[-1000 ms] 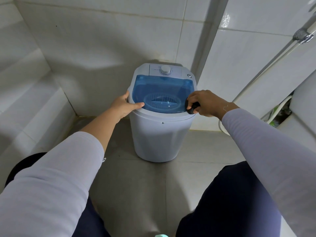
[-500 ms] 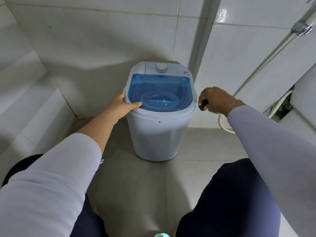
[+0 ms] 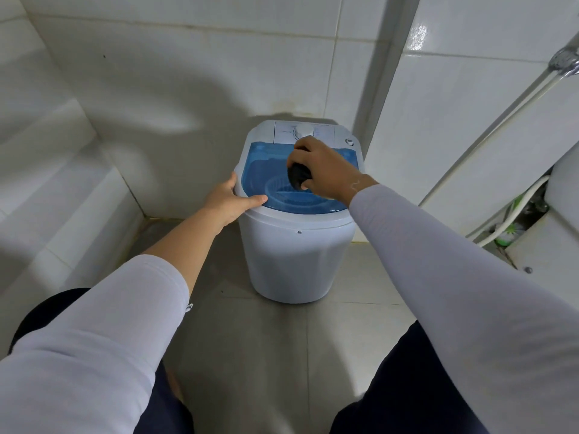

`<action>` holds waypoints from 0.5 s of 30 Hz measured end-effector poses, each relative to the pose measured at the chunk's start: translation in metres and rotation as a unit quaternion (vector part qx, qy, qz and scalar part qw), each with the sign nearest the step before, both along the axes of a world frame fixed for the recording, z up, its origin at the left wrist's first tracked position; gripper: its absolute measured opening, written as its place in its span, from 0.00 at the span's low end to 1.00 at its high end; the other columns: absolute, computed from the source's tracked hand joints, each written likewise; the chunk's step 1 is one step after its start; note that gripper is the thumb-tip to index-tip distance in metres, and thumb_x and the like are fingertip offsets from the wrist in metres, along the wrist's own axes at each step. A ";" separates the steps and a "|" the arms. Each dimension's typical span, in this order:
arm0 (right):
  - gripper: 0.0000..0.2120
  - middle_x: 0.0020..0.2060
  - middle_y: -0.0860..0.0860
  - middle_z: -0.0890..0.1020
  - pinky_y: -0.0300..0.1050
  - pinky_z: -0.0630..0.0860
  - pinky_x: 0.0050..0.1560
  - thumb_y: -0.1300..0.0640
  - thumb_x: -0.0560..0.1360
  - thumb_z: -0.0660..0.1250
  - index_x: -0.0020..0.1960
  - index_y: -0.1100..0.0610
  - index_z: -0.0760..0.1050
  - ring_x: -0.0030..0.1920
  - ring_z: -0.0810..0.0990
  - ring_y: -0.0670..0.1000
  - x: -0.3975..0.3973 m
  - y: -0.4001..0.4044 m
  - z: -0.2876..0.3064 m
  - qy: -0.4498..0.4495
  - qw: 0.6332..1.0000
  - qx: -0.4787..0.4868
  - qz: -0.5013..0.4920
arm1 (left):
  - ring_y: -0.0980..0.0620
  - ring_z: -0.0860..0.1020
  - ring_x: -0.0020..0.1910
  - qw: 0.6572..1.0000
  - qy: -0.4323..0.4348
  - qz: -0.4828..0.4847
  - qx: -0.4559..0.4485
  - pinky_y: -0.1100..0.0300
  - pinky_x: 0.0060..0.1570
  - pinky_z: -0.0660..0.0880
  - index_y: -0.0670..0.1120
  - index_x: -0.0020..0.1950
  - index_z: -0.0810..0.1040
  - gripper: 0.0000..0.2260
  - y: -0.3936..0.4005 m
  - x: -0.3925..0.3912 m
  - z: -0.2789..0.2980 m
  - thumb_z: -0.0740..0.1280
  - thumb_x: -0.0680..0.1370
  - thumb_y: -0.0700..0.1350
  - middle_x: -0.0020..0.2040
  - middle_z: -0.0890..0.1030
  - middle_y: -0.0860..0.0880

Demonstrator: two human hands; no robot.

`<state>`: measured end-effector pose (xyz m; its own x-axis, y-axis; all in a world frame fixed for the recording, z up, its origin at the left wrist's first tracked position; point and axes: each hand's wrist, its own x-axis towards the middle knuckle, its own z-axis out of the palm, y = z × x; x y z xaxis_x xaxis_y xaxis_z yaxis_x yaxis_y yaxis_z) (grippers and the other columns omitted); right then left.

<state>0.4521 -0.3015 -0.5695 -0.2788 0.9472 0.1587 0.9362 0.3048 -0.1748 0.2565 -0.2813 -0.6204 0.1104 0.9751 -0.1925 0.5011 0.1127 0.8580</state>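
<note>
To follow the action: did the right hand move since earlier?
Yes. The right hand, gripping a dark object, went from beside the washer to above its blue lid.

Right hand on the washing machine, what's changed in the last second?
The right hand, gripping a black object, moved from the right rim of the washing machine to above the blue lid, near the dial. The left hand stayed on the left rim; the lid stayed shut.
</note>
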 end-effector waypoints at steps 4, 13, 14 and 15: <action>0.22 0.70 0.57 0.63 0.50 0.74 0.61 0.64 0.70 0.71 0.61 0.55 0.72 0.63 0.72 0.62 -0.003 -0.005 -0.011 -0.022 0.999 0.038 -0.002 | 0.46 0.65 0.73 1.000 0.007 -0.019 0.002 0.53 0.67 0.68 0.47 0.78 0.54 0.41 -0.004 0.007 -0.001 0.74 0.71 0.51 0.75 0.64 0.47; 0.12 0.67 0.55 0.69 0.44 0.66 0.64 0.56 0.72 0.67 0.55 0.55 0.80 0.66 0.69 0.56 -0.013 0.010 0.010 0.004 0.999 -0.053 -0.003 | 0.46 0.63 0.74 1.000 0.006 -0.011 0.005 0.51 0.69 0.66 0.49 0.78 0.53 0.43 0.006 -0.005 -0.005 0.74 0.70 0.53 0.77 0.62 0.48; 0.11 0.66 0.55 0.70 0.44 0.66 0.64 0.57 0.72 0.67 0.54 0.54 0.80 0.65 0.70 0.56 -0.012 0.011 0.011 0.008 0.998 -0.062 -0.009 | 0.46 0.64 0.74 1.000 0.008 -0.012 0.005 0.51 0.69 0.66 0.49 0.78 0.53 0.43 0.007 -0.005 -0.006 0.74 0.70 0.54 0.77 0.62 0.48; 0.13 0.66 0.55 0.70 0.45 0.66 0.64 0.58 0.72 0.68 0.56 0.53 0.79 0.65 0.70 0.57 -0.012 0.013 0.013 0.004 0.997 -0.074 -0.017 | 0.46 0.64 0.74 1.000 0.007 -0.012 0.005 0.51 0.69 0.66 0.49 0.78 0.53 0.44 0.007 -0.006 -0.006 0.74 0.70 0.54 0.76 0.62 0.48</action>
<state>0.4399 -0.2884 -0.5570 -0.2455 0.9692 0.0194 0.9440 0.2436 -0.2227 0.2508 -0.2740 -0.6267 0.1312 0.9740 -0.1849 0.5155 0.0923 0.8519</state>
